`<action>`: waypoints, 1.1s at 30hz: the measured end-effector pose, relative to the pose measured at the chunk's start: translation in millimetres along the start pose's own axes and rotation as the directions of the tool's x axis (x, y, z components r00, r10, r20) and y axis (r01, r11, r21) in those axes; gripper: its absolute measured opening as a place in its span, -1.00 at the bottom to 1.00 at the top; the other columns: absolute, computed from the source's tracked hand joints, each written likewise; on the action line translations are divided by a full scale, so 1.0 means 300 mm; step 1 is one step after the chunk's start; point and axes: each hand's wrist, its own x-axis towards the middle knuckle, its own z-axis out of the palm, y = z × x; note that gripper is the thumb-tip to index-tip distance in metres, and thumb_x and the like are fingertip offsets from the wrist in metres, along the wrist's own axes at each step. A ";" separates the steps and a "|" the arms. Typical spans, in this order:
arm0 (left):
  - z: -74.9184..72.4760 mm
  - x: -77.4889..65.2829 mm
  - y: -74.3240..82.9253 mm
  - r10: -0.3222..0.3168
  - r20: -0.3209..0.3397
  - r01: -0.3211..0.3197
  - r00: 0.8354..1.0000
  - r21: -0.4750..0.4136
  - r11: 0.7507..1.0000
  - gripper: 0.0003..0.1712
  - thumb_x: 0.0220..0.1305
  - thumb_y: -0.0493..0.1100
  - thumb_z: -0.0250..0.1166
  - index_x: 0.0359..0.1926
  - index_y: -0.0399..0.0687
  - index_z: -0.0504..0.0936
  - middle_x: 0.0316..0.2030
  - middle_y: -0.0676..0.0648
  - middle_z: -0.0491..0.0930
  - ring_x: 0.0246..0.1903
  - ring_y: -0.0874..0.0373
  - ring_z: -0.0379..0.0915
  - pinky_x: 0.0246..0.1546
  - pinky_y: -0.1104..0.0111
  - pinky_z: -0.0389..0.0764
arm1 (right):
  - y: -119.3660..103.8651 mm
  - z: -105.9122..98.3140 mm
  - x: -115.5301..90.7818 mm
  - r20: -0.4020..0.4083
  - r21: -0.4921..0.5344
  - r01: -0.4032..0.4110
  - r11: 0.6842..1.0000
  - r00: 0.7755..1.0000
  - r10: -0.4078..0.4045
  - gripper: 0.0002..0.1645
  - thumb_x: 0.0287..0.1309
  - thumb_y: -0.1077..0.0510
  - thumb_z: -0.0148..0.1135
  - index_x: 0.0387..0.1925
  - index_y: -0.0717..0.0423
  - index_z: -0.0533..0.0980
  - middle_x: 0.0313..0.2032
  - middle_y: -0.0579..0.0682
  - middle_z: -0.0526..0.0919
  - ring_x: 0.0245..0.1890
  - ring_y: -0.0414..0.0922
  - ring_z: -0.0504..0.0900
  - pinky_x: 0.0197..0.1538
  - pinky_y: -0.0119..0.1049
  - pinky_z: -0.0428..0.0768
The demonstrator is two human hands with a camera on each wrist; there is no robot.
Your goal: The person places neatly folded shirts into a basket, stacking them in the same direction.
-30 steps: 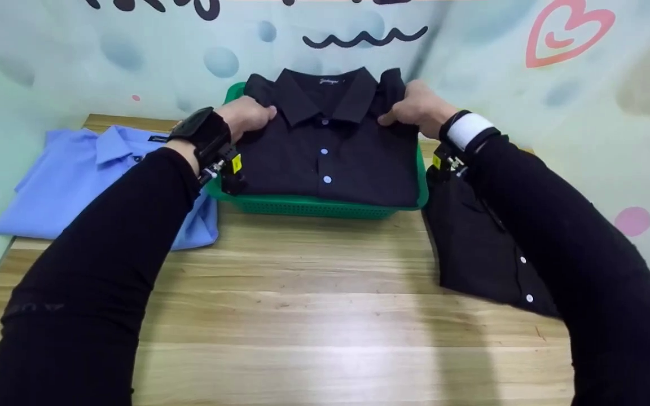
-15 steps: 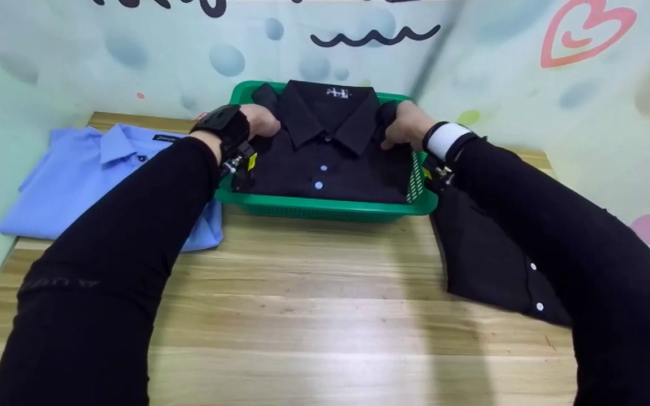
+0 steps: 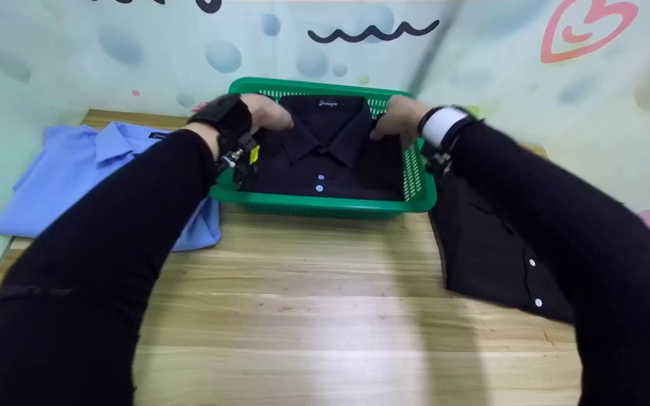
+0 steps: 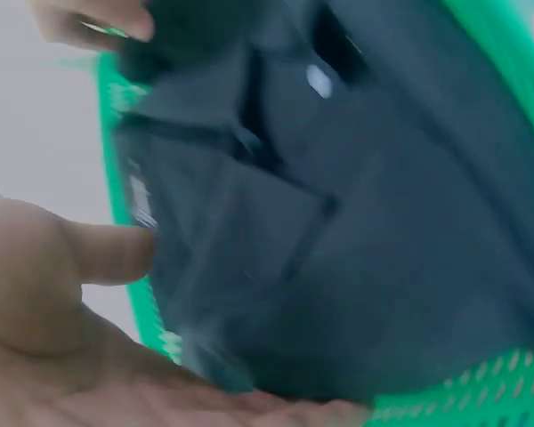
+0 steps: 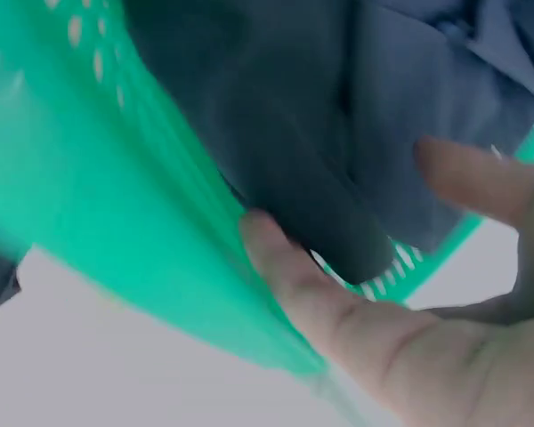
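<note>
A folded black shirt (image 3: 325, 152) with a pointed collar and white buttons lies inside a green plastic basket (image 3: 313, 202). My left hand (image 3: 268, 113) is over the basket's left side; in the left wrist view its thumb (image 4: 116, 253) stands apart from the fingers, beside the collar. My right hand (image 3: 398, 117) is at the basket's right side. The right wrist view shows its thumb (image 5: 481, 178) over the shirt and a finger (image 5: 338, 320) along the basket's inner wall, with a gap between them. Neither hand grips the cloth.
A folded light blue shirt (image 3: 71, 180) lies on the wooden table (image 3: 302, 316) left of the basket. Another folded black shirt (image 3: 488, 254) lies to the right, partly under my right forearm. A patterned backdrop (image 3: 189, 51) stands close behind the basket.
The black shirt has gone down into the basket, and more of the basket's rim and walls shows. Both hands have lowered with it and let go of its shoulders.
</note>
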 end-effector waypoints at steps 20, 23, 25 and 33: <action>0.502 -0.437 0.147 0.484 -0.515 -0.695 0.708 -0.382 0.610 -0.44 0.54 0.07 -0.02 0.41 -0.07 0.26 0.27 -0.04 0.38 0.15 0.14 0.36 0.16 0.33 0.40 | 0.434 -0.072 -0.374 -0.281 0.054 0.244 0.968 0.934 -0.219 -0.13 0.35 -0.22 0.13 0.33 0.40 0.25 0.21 0.40 0.38 0.20 0.26 0.36 0.23 0.17 0.29; 0.604 -0.401 0.134 0.530 -0.480 -0.704 0.699 -0.329 0.629 -0.37 0.54 0.09 -0.04 0.45 -0.15 0.20 0.33 -0.11 0.33 0.24 0.08 0.32 0.24 0.27 0.33 | 0.593 -0.025 -0.400 -0.262 0.173 0.170 0.970 0.957 -0.121 -0.03 0.34 -0.27 0.12 0.35 0.46 0.17 0.23 0.44 0.32 0.21 0.28 0.32 0.23 0.21 0.28; 0.664 -0.360 0.136 0.550 -0.420 -0.686 0.722 -0.335 0.646 -0.32 0.54 0.11 -0.04 0.46 -0.21 0.15 0.35 -0.18 0.30 0.28 0.03 0.27 0.27 0.24 0.30 | 0.680 0.007 -0.402 -0.219 0.200 0.111 0.974 0.974 -0.066 0.06 0.33 -0.32 0.08 0.36 0.52 0.10 0.27 0.50 0.24 0.25 0.35 0.25 0.24 0.28 0.24; 0.812 -0.187 0.221 0.483 -0.239 -0.537 0.843 -0.446 0.716 -0.21 0.50 0.11 0.01 0.47 -0.37 0.08 0.42 -0.24 0.16 0.27 0.04 0.28 0.31 0.30 0.22 | 0.920 0.088 -0.426 -0.224 0.161 -0.051 0.986 0.971 0.087 0.21 0.33 -0.41 -0.04 0.30 0.72 -0.01 0.23 0.68 0.11 0.23 0.51 0.14 0.21 0.38 0.17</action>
